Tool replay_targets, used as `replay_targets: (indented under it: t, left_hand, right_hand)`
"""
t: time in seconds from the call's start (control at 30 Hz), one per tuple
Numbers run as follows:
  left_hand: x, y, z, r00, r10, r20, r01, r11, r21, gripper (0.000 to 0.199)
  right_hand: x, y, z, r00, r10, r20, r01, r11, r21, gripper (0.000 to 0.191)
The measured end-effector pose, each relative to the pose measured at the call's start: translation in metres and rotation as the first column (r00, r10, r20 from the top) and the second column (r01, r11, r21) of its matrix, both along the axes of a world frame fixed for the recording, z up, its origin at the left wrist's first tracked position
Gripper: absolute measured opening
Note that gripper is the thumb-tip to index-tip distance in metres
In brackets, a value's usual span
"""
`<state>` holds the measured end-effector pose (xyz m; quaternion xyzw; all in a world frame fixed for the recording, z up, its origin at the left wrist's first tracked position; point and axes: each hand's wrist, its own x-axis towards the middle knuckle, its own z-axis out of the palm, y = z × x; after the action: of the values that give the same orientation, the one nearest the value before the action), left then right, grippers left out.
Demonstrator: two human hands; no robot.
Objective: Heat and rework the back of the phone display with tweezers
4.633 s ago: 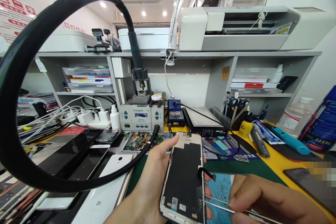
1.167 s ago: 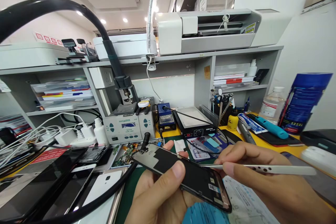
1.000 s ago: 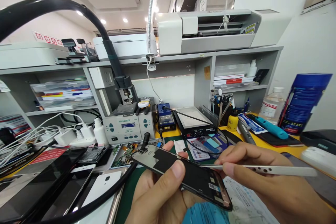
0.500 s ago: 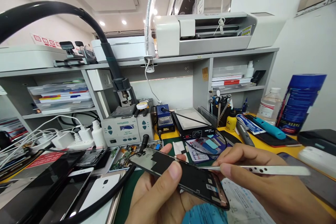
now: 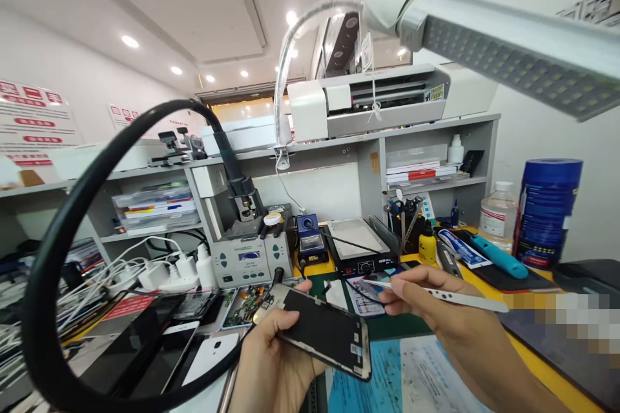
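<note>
My left hand (image 5: 278,358) grips a phone screen assembly (image 5: 323,330), its dark back facing up and its far left end silvery. The thumb lies across the upper left of it, with fingers underneath. To the right, my right hand (image 5: 426,303) pinches white tweezers (image 5: 455,297) with several small holes along the handle. Their tips point left, apart from the screen assembly, over a printed card (image 5: 365,300) on the bench. Beneath the hands lies a blue and white printed sheet (image 5: 382,368).
A hot-air station (image 5: 249,258) with a thick black hose (image 5: 36,284) stands at left, beside a tray of small parts (image 5: 245,306). A hot plate (image 5: 361,245) sits at the back. Several phones (image 5: 213,358) lie at left. A lamp (image 5: 513,45) hangs overhead.
My right hand has drawn the tweezers away from the screen assembly. My left hand holds the screen assembly a little farther left. The view has tilted up, bringing the lamp into sight.
</note>
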<state>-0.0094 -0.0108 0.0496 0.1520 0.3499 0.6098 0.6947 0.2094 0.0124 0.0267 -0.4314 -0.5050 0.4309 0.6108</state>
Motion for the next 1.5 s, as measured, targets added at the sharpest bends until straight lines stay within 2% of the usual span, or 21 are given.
replay_targets:
  t: [0.13,0.33,0.5,0.63,0.73,0.8,0.87,0.97,1.07,1.13,1.23,1.3,1.4,1.5]
  left_hand:
    - [-0.002,-0.012,-0.014,0.984,0.006,-0.177,-0.026,0.994,-0.109,0.055]
    - [-0.001,-0.032,-0.031,0.929,0.062,-0.364,-0.116,0.985,-0.13,0.04]
    - [0.006,-0.043,-0.031,0.921,0.043,-0.387,-0.122,0.976,-0.182,0.005]
    - [0.001,-0.047,-0.033,0.891,-0.026,-0.454,-0.059,0.983,-0.173,0.006]
    - [-0.01,-0.047,-0.045,0.787,-0.075,-0.613,-0.024,0.988,-0.152,0.01]
    - [-0.017,-0.047,-0.053,0.686,-0.105,-0.72,0.022,0.992,-0.123,0.02]
    - [-0.02,-0.049,-0.057,0.583,-0.145,-0.799,0.09,0.989,-0.114,0.021]
    - [-0.02,-0.051,-0.055,0.446,-0.212,-0.87,0.172,0.974,-0.149,0.026]
    - [-0.018,-0.054,-0.05,0.326,-0.269,-0.906,0.2,0.957,-0.212,0.04]
    - [-0.019,-0.057,-0.047,0.243,-0.265,-0.933,0.203,0.955,-0.218,0.046]
    - [-0.028,-0.059,-0.037,0.09,-0.151,-0.984,0.205,0.97,-0.13,0.043]
    - [-0.039,-0.055,-0.018,-0.016,-0.03,-0.999,0.205,0.978,-0.032,0.037]
    - [-0.061,-0.032,0.032,-0.163,0.14,-0.977,0.153,0.981,0.115,0.035]
    - [-0.082,0.007,0.089,-0.331,0.209,-0.92,0.033,0.977,0.21,0.033]
  right_hand:
    - [0.0,0.002,0.004,0.999,0.035,-0.032,-0.035,0.999,0.007,0.027]
    - [0.001,-0.001,0.011,0.994,0.068,-0.081,-0.067,0.998,0.015,0.025]
    - [-0.001,-0.005,0.016,0.991,0.086,-0.107,-0.086,0.996,0.007,0.026]
    - [-0.001,-0.006,0.019,0.989,0.092,-0.112,-0.094,0.996,-0.006,0.023]
    - [0.0,-0.005,0.019,0.991,0.091,-0.101,-0.093,0.996,-0.015,0.02]
    - [0.001,-0.004,0.018,0.992,0.095,-0.082,-0.097,0.995,-0.018,0.018]
    - [0.001,-0.003,0.016,0.993,0.111,-0.046,-0.112,0.993,-0.024,0.017]
    - [0.001,0.0,0.012,0.988,0.155,0.027,-0.154,0.987,-0.038,0.016]
    - [0.001,0.004,0.007,0.98,0.184,0.08,-0.18,0.982,-0.051,0.018]
    - [0.002,0.006,0.005,0.978,0.186,0.092,-0.181,0.982,-0.057,0.019]
    - [0.001,0.008,0.003,0.982,0.171,0.081,-0.165,0.984,-0.07,0.018]
    - [0.0,0.009,0.002,0.986,0.153,0.067,-0.147,0.986,-0.082,0.017]
    - [-0.002,0.01,0.001,0.989,0.137,0.048,-0.132,0.986,-0.097,0.019]
    - [-0.002,0.009,0.001,0.99,0.138,0.041,-0.133,0.985,-0.106,0.022]
